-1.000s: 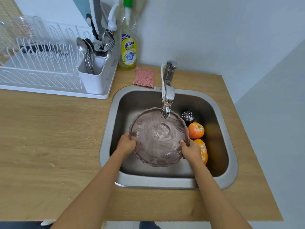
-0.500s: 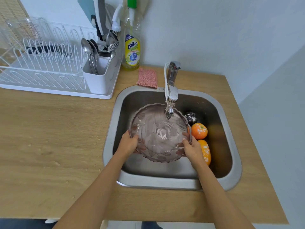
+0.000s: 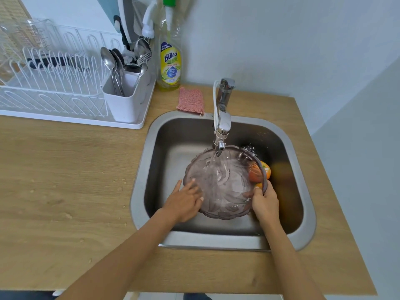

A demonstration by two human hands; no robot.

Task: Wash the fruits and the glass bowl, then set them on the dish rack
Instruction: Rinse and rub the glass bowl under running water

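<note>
Head view: the bowl [image 3: 223, 182], a tinted glass one with a scalloped rim, sits low-centre in the frame, held tilted inside the sink [image 3: 303, 191] under the tap [image 3: 223, 124], whose water runs onto its inner face. Just right of it, partly seen through the glass, lies an orange fruit [image 3: 265, 171]; a second fruit below that is almost wholly covered by the bowl and the right hand, so only a sliver of orange shows. A dark scrubber [image 3: 250, 149] peeks out above the bowl's upper right rim, too blurred by splashing to make out well. The left hand [image 3: 184, 202] lies against the bowl's left side with fingers straight and slightly spread, touching the glass rather than clasping it. The right hand [image 3: 263, 204] grips the lower right rim, thumb curled over the inside and the other fingers hidden behind the glass. Above the sink edge a pink sponge cloth [image 3: 191, 100] lies on the counter [image 3: 65, 180], which carries scattered drops, and a soap bottle [image 3: 170, 68] stands against the wall. In the upper left of the frame the rack [image 3: 54, 83] is cut off at the left edge; its caddy [image 3: 125, 100] holds spoons and forks.
</note>
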